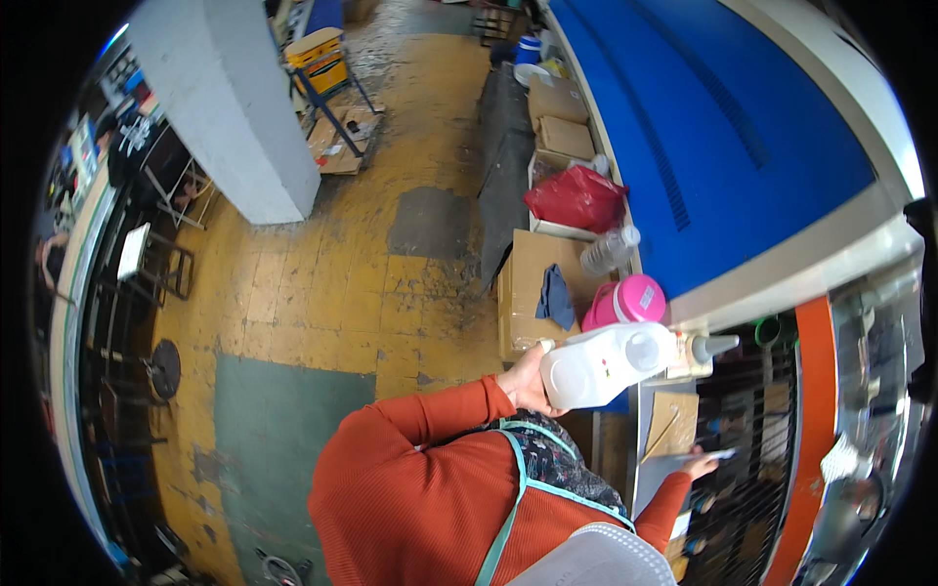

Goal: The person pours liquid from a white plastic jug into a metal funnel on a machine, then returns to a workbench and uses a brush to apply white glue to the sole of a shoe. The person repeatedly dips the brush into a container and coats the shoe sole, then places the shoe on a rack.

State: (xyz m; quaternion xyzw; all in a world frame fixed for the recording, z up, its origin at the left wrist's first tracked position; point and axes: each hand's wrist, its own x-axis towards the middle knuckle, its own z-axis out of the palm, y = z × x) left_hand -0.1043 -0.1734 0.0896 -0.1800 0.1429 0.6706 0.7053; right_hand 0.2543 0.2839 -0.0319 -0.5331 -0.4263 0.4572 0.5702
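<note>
My left hand (528,383) is closed round the base end of a whitish, translucent plastic jug (596,371), which is tilted with its narrower end to the right. Just past that end is a bottle with a grey cone-shaped nozzle (716,345); whether it touches the jug I cannot tell. My right hand (699,465), lower right beside the rack, has its fingers closed on a thin whitish item (723,454) too small to name. Left of this hand lies a piece of brown cardboard (672,422) with a thin stick on it.
A cardboard box (523,303) with a dark cloth (555,296), a pink lidded container (630,300) and a clear bottle (611,250) are ahead. Beyond them sits a red bag (576,197). A blue panel (723,127) rises on the right; a grey pillar (230,107) stands far left.
</note>
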